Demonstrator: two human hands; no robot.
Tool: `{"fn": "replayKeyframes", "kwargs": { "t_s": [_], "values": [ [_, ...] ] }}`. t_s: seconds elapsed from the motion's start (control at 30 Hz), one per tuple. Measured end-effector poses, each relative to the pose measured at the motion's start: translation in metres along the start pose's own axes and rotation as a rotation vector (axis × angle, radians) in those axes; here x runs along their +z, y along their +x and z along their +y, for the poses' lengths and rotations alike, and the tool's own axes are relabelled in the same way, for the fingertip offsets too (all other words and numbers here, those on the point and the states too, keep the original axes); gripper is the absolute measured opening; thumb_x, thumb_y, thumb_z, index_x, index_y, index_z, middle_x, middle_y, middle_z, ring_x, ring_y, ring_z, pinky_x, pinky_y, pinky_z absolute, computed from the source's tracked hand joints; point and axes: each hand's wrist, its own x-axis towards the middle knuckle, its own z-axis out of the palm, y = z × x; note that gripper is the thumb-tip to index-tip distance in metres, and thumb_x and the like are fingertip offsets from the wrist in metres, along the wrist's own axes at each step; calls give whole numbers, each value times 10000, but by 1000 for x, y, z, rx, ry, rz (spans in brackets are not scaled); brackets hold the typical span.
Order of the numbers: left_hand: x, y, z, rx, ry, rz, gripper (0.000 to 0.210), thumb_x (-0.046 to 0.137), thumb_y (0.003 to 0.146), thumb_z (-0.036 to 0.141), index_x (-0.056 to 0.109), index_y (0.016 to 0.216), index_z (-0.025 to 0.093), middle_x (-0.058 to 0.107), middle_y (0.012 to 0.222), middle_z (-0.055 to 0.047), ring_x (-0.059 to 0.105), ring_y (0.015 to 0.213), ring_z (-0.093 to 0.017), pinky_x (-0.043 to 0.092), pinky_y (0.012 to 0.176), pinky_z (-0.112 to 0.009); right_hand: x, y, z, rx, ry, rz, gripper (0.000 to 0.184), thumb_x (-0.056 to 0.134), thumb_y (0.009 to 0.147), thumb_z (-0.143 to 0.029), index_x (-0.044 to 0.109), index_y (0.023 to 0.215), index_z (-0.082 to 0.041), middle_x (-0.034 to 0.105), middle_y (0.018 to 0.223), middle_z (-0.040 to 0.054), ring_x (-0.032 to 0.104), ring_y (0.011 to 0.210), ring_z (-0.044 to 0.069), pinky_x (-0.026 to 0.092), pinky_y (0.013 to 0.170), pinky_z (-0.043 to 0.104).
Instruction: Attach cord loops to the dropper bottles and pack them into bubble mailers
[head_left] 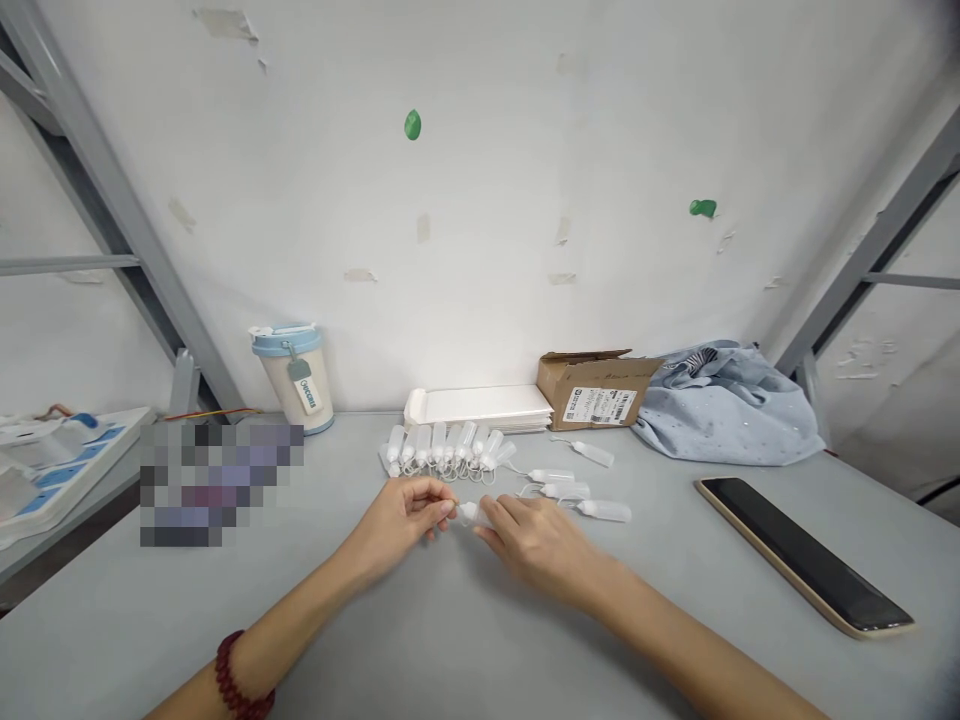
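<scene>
Over the middle of the table, my right hand is closed around a small translucent plastic bottle, whose white cap end points left. My fingers hide most of its body. My left hand pinches a thin bit at the cap's tip, which looks like the bottle's cord; the fingers partly cover it. Just beyond my hands lies a row of similar small bottles with white cord loops towards me. To the right of them several loose bottles lie on their sides, cords trailing left.
Behind the bottles are a stack of white boxes and an open cardboard box. A blue cloth and a phone lie right. A lidded cup, a blurred-out item and a power strip are left.
</scene>
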Motion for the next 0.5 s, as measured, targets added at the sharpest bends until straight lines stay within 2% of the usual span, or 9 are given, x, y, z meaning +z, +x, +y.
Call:
{"fn": "replayKeyframes", "kwargs": {
  "t_s": [0.2,0.5],
  "values": [
    [1,-4,1,-1,76,-35,197,550,769,334,615,745,149,550,627,9,485,575,-113,413,577,-241,2,1,4,-61,-31,76,164,383,947,-202,485,825,-158,518,665,8,453,539,134,227,455,266],
    [6,-6,1,-20,115,-40,156,541,755,287,613,718,154,561,621,5,510,598,-129,425,598,-253,10,0,8,-51,99,69,184,367,939,-155,510,825,-160,530,698,23,460,610,150,324,519,255]
  ]
}}
